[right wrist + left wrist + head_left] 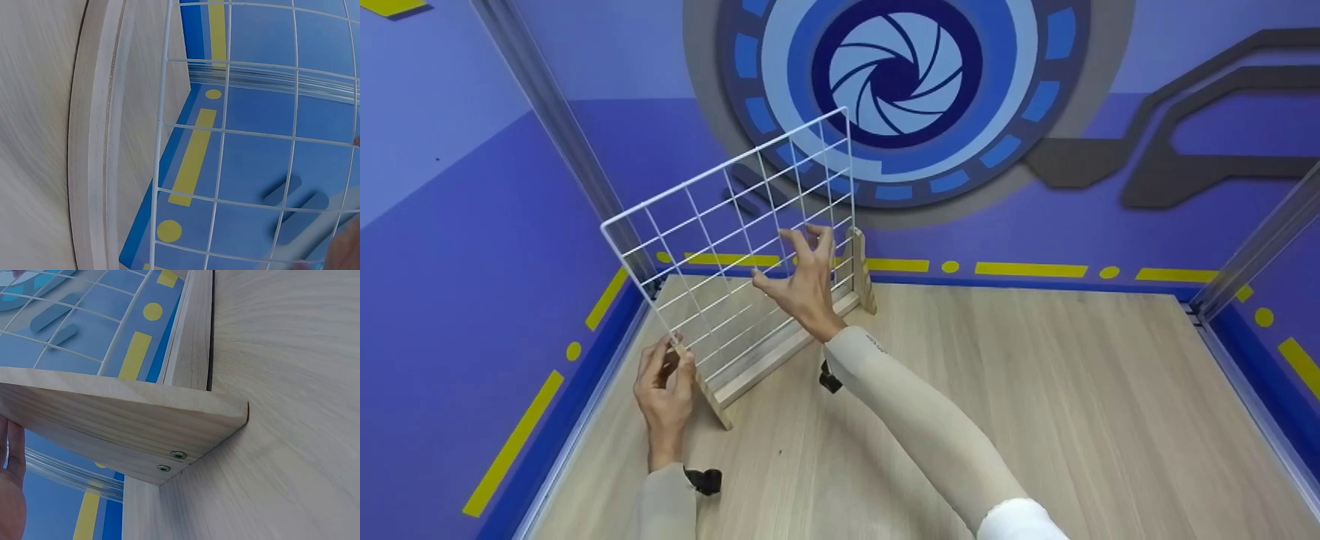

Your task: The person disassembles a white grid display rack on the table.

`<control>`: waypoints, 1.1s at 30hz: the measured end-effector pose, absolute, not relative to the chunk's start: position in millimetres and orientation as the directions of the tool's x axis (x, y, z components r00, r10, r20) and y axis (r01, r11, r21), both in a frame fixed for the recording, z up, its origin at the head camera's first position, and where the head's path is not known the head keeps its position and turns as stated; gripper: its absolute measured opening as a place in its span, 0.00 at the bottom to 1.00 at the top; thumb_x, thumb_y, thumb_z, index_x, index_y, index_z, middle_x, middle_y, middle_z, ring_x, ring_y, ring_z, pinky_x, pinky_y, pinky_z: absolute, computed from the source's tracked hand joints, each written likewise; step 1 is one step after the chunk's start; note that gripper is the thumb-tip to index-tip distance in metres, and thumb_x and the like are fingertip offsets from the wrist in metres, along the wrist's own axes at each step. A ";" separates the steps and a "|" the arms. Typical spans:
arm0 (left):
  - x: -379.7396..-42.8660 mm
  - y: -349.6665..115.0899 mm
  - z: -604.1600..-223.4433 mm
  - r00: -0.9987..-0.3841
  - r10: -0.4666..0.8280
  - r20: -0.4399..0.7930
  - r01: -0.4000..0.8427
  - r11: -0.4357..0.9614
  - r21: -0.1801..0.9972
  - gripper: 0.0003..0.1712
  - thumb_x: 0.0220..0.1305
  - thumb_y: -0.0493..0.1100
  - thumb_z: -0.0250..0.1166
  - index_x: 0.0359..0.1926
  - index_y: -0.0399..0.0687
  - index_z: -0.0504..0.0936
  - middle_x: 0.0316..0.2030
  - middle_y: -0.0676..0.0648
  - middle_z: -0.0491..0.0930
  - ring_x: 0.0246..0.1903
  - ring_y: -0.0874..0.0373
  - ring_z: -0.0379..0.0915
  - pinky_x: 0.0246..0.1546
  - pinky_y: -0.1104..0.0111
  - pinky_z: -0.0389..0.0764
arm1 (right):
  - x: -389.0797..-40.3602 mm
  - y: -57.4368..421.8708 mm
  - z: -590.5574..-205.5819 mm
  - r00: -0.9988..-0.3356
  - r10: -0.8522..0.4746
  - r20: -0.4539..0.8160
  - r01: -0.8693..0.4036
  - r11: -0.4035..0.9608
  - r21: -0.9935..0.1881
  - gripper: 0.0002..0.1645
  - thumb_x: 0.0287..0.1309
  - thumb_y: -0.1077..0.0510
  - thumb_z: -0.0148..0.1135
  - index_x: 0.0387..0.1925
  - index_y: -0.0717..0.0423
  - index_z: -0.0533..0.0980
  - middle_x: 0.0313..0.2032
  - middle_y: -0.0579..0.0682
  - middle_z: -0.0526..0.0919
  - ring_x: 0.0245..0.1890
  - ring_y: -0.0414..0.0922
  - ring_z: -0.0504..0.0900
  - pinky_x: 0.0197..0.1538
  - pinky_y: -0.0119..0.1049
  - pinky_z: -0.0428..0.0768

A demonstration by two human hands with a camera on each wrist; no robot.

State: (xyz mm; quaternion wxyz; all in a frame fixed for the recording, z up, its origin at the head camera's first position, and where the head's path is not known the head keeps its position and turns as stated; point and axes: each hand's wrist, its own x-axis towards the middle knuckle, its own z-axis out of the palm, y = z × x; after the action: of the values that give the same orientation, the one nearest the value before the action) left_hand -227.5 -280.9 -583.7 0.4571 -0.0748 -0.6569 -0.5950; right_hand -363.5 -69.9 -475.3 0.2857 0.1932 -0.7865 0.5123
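A white wire grid panel [725,169] stands tilted in a wooden stand, whose base bar [769,369] lies on the table. My left hand [664,394] is at the upper end of the stand's left side piece [709,390], thumb and fingers curled about it. Two metal screws [178,454] show low on that piece in the left wrist view. My right hand [804,289] holds the grid wires right of the middle, thumb and fingers bent and spread over them. In the right wrist view, only part of this hand [344,247] shows at the lower right corner.
The stand's right side piece [861,270] rises near the back wall. A wood-grain tabletop [1035,397] extends to the right. Blue printed walls [495,300] with yellow dashes and metal corner posts [547,112] enclose the table.
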 end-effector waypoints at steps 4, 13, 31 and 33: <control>-228.0 -281.9 -585.4 -0.564 -0.446 0.695 0.649 0.281 0.707 0.25 0.60 0.16 0.65 0.60 0.21 0.80 0.48 0.41 0.84 0.45 0.62 0.85 0.51 0.76 0.85 | -363.5 -71.1 -474.1 -0.757 -0.008 0.654 -0.600 0.404 -0.690 0.39 0.42 0.47 0.85 0.58 0.49 0.82 0.64 0.62 0.67 0.66 0.57 0.70 0.66 0.49 0.78; -228.5 -282.1 -583.6 -0.548 -0.436 0.713 0.667 0.287 0.688 0.25 0.59 0.16 0.65 0.59 0.20 0.81 0.48 0.36 0.83 0.46 0.62 0.84 0.50 0.76 0.85 | -363.1 -72.7 -464.7 -0.748 0.007 0.664 -0.601 0.419 -0.681 0.38 0.42 0.47 0.84 0.58 0.47 0.82 0.64 0.57 0.67 0.65 0.53 0.70 0.65 0.49 0.79; -228.4 -281.5 -585.9 -0.555 -0.445 0.702 0.649 0.296 0.701 0.26 0.58 0.15 0.64 0.59 0.17 0.78 0.47 0.57 0.83 0.45 0.67 0.84 0.50 0.78 0.85 | -364.1 -72.3 -446.0 -0.726 0.031 0.687 -0.615 0.417 -0.669 0.39 0.41 0.46 0.87 0.58 0.48 0.83 0.65 0.57 0.68 0.69 0.55 0.69 0.69 0.50 0.76; -228.5 -281.7 -585.3 -0.555 -0.447 0.702 0.653 0.290 0.700 0.26 0.58 0.15 0.64 0.60 0.17 0.79 0.48 0.56 0.83 0.45 0.66 0.84 0.50 0.78 0.85 | -363.4 -72.8 -443.2 -0.726 0.033 0.687 -0.616 0.413 -0.671 0.40 0.41 0.46 0.87 0.58 0.48 0.83 0.66 0.57 0.68 0.69 0.55 0.68 0.69 0.50 0.76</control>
State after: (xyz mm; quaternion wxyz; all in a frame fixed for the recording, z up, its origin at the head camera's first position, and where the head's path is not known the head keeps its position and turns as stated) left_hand -228.5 -281.7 -585.3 0.4653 -0.0786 -0.6546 -0.5906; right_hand -363.4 -72.8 -443.2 0.3189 0.1876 -0.7776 0.5084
